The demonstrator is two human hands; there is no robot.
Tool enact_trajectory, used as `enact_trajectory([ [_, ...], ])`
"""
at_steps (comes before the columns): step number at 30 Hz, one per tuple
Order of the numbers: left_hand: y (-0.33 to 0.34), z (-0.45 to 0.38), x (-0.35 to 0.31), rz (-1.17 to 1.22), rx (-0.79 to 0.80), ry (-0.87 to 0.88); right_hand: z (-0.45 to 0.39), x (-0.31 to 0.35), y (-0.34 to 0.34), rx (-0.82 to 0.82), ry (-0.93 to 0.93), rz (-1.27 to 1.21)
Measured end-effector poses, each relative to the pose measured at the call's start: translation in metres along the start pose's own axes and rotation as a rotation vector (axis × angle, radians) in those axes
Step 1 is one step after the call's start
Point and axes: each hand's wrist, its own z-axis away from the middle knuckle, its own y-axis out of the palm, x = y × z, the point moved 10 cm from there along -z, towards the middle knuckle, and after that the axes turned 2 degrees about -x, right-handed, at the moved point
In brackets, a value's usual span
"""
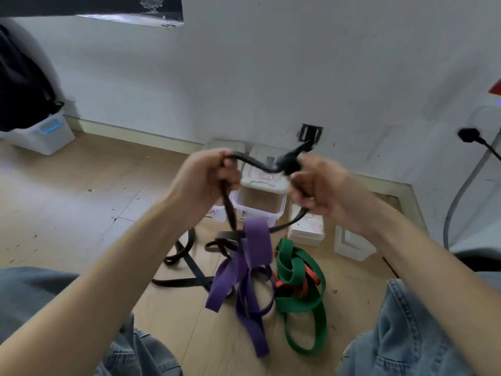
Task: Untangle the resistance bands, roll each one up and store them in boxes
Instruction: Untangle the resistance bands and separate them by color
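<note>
Left hand (208,175): fingers curled around the black band (254,162).
Right hand (320,185): pinches its knot.
Purple band (256,242): hangs below the black band.
Open box (260,204): behind it.

floor: pale wood planks (81,202), scattered with small dark specks
against the wall: an open clear box (259,206) with its white lid tilted up behind it; a white box (306,230) just right of it; another white piece (352,244) further right
left corner: a clear bin with a blue latch (44,132)
middle: loops of black band (184,267), purple band (244,289), green band (303,289) and a thin orange band (309,275) tangled in the green one
</note>
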Motion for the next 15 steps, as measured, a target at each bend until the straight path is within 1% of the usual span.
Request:
enact_trajectory([
  [1, -0.001, 0.0, -0.004, 0.152, 0.003, -0.037, 0.001, -0.011, 0.011, 0.073, 0.061, 0.161],
  [3, 0.004, 0.005, -0.006, 0.309, 0.062, -0.111, 0.005, -0.043, 0.034, 0.233, 0.172, 0.567],
  [4, 0.009, 0.008, -0.005, 0.351, 0.11, -0.143, 0.004, -0.055, 0.037, 0.238, 0.175, 0.762],
  [5, 0.014, 0.011, -0.003, 0.38, 0.157, -0.173, -0.001, -0.058, 0.033, 0.179, 0.132, 0.905],
  [6, 0.017, 0.013, -0.001, 0.387, 0.189, -0.194, -0.005, -0.053, 0.028, 0.092, 0.073, 0.981],
  [7, 0.016, 0.012, 0.0, 0.359, 0.202, -0.198, -0.008, -0.046, 0.021, 0.018, 0.04, 0.977],
  [8, 0.011, 0.01, 0.002, 0.268, 0.192, -0.186, -0.01, -0.038, 0.012, -0.06, 0.036, 0.881],
  [9, 0.002, 0.007, 0.004, 0.11, 0.166, -0.164, -0.011, -0.029, 0.0, -0.153, 0.061, 0.695],
  [10, -0.007, 0.004, 0.008, -0.102, 0.132, -0.135, -0.01, -0.022, -0.013, -0.233, 0.087, 0.428],
  [11, -0.011, 0.003, 0.013, -0.324, 0.12, -0.119, -0.008, -0.015, -0.018, -0.26, 0.081, 0.15],
  [12, -0.01, 0.005, 0.024, -0.502, 0.15, -0.131, -0.006, -0.007, -0.017, -0.229, 0.051, -0.072],
  [13, -0.004, 0.008, 0.04, -0.625, 0.22, -0.168, -0.005, 0.001, -0.009, -0.143, 0.026, -0.228],
  [14, 0.007, 0.013, 0.06, -0.702, 0.316, -0.217, -0.003, 0.008, 0.005, -0.028, 0.011, -0.31],
  [15, 0.021, 0.022, 0.079, -0.756, 0.421, -0.262, 0.0, 0.011, 0.017, 0.065, -0.009, -0.327],
])
